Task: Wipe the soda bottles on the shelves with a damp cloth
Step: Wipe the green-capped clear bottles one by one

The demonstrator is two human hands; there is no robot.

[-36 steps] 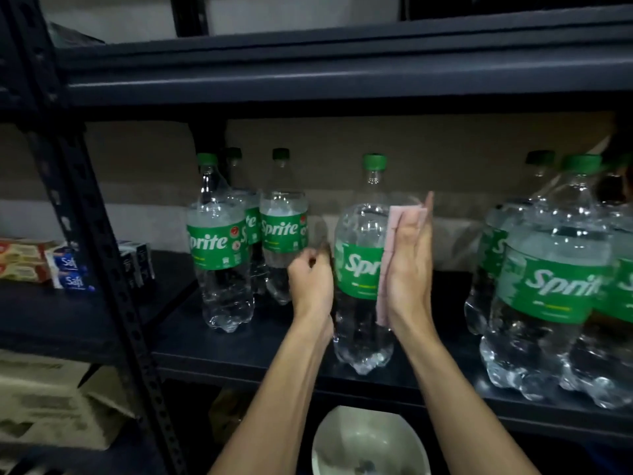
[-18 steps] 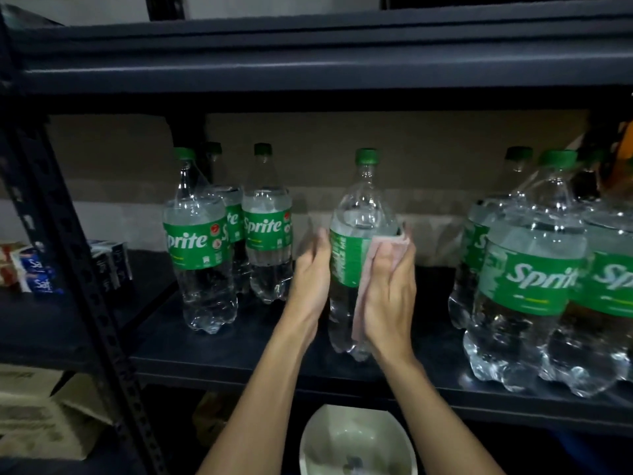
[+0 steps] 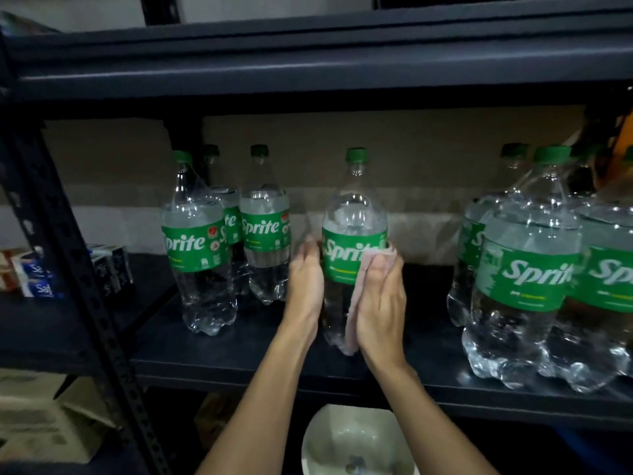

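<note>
Two hands work on one Sprite bottle [image 3: 354, 231], which appears to stand upright on the dark metal shelf [image 3: 239, 354] near the middle of the view. The left hand [image 3: 305, 286] grasps its nine o'clock flank at label height, fingers curled toward the back to steady it. The right hand [image 3: 382, 306] wraps the three o'clock side, with thumb and cupped fingers pinning a pink cloth [image 3: 352, 320] against the label and the clear wall below. The cloth's tail hangs down to the base.

Three more bottles [image 3: 197, 248] stand apart at nine o'clock of it, and a tighter cluster [image 3: 524, 269] crowds three o'clock. A white bowl [image 3: 356, 440] sits under the shelf at six o'clock. Small cartons [image 3: 37, 275] lie far out at nine o'clock.

The bottle looks full, so it is probably heavy and steady at the base, though tall enough to tip if shoved near the cap. Damp plastic will likely be slick, and the thin wall should give under a squeeze. The label band seems the surest place to hold it, with the neck useful for turning it.
</note>
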